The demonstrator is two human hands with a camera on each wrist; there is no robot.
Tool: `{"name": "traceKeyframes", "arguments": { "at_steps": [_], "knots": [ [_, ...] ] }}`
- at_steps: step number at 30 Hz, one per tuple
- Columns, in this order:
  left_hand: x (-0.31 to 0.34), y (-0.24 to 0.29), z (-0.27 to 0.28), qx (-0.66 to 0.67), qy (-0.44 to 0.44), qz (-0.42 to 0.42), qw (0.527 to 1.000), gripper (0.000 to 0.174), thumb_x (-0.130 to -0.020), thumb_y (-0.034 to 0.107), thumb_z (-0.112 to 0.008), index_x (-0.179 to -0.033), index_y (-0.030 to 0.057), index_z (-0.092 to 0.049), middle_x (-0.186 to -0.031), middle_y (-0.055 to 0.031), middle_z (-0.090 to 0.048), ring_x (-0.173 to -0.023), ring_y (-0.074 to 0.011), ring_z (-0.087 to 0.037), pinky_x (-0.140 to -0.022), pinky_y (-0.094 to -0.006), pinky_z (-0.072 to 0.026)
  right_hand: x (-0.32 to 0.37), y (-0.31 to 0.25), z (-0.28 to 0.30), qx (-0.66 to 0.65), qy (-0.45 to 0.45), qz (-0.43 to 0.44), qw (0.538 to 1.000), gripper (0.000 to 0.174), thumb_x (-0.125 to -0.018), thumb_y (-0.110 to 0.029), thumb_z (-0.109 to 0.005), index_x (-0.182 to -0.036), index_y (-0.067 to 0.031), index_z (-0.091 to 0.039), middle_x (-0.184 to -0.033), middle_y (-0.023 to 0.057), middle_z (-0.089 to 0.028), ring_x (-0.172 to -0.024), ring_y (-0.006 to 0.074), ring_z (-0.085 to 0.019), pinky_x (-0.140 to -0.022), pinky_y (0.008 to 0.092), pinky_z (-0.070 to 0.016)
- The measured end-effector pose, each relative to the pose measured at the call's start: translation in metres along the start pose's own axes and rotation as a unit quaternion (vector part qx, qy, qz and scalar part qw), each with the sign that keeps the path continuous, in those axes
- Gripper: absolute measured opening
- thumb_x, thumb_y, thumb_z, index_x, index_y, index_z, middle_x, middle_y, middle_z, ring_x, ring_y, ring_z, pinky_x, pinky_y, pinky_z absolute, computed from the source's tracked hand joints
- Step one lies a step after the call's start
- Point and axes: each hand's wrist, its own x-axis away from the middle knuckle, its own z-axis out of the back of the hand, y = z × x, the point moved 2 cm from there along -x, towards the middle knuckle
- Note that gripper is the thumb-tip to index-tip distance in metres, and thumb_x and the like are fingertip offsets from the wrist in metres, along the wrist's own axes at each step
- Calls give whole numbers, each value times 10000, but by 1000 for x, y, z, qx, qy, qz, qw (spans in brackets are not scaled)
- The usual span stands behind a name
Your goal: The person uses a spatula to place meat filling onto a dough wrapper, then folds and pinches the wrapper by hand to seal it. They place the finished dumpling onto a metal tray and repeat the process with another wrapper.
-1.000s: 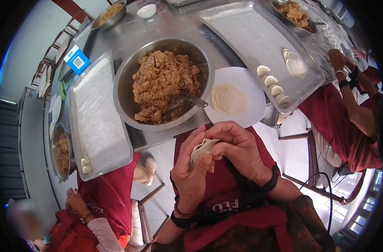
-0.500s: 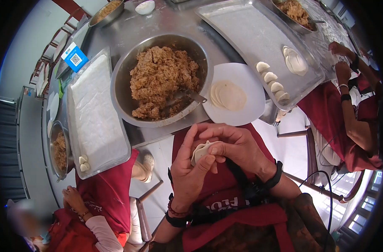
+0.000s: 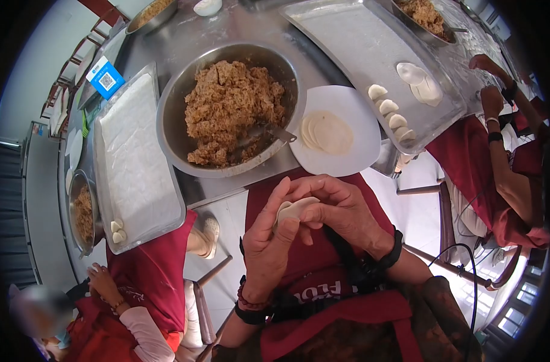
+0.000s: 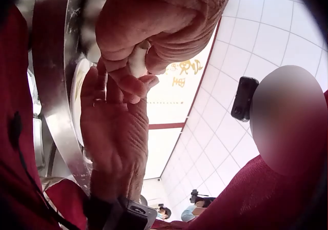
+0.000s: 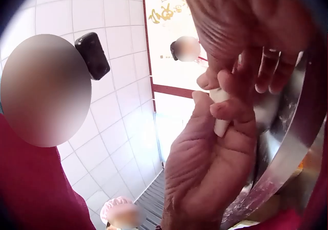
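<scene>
A pale dumpling [image 3: 298, 209] is held between both hands in front of the red apron, close below the table's edge. My left hand [image 3: 269, 232] cups it from the left, with the thumb against its near side. My right hand [image 3: 346, 217] pinches its edge between thumb and curled fingers. In the left wrist view, a strip of the white dough [image 4: 137, 63] shows between the fingers. The right wrist view shows the dumpling [image 5: 221, 125] partly hidden by fingertips. Beyond the hands, a white plate [image 3: 370, 130] bears several round wrappers [image 3: 330, 134].
A steel bowl [image 3: 163, 142] of brown filling [image 3: 230, 105] with a metal handle [image 3: 281, 133] stands ahead. A left tray [image 3: 136, 127] and a right tray [image 3: 335, 30] hold dumplings [image 3: 388, 107]. Seated people in red are on both sides.
The fingers have shifted along the dumpling's edge, which looked pointed and more gaping earlier. The bowl and plate have moved slightly up in the view. The right-hand person's hands have moved.
</scene>
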Motion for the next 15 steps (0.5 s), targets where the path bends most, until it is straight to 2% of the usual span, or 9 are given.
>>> {"name": "traceKeyframes", "arguments": {
  "at_steps": [2, 4, 7, 9, 12, 15],
  "knots": [
    [-1, 0, 3, -2, -14, 7, 1000, 506, -1021, 178, -543, -1467, -10, -395, -1152, -127, -648, -897, -151, -653, -733, -238, -524, 1, -4, -2, 14, -6, 7, 1000, 181, -923, -67, -665, -1084, 8, -631, -1163, 122, -632, -727, 107, -624, -663, 242, -531],
    [-2, 1, 5, -28, -55, 14, 998, 491, -1027, 189, -531, -1457, -15, -410, -1208, -139, -627, -902, -153, -650, -732, -239, -523, -1, -1, 1, 119, 19, 92, 988, 194, -917, -55, -669, -1097, 3, -624, -1113, 118, -647, -705, 108, -621, -661, 242, -529],
    [-3, 8, 5, -53, -90, 50, 993, 498, -1034, 204, -516, -1464, -17, -397, -1272, -157, -596, -909, -160, -648, -732, -242, -523, -2, 2, 7, 171, 8, 134, 976, 187, -915, -39, -666, -1091, 8, -621, -1041, 112, -663, -673, 114, -618, -652, 249, -534],
    [-4, 9, 6, -52, -105, 68, 991, 524, -1036, 223, -512, -1478, -18, -366, -1291, -164, -587, -911, -164, -648, -732, -246, -523, -1, 1, 8, 129, -6, 79, 989, 167, -918, -33, -661, -1073, 18, -625, -1013, 112, -667, -664, 118, -618, -645, 257, -541],
    [-5, 7, 8, -29, -120, 71, 990, 588, -1037, 275, -508, -1499, -29, -306, -1296, -165, -586, -911, -169, -650, -738, -252, -526, 2, -10, 2, 35, -19, -51, 998, 141, -922, -29, -654, -1045, 38, -634, -998, 115, -668, -667, 122, -622, -632, 264, -547],
    [-4, 5, 9, -29, -114, 60, 991, 648, -1036, 353, -491, -1498, -47, -277, -1309, -163, -574, -938, -178, -650, -767, -267, -534, 2, -12, 5, 30, -51, -94, 994, 136, -923, -21, -648, -1041, 45, -636, -1021, 124, -667, -689, 133, -639, -617, 268, -548]
  ]
}}
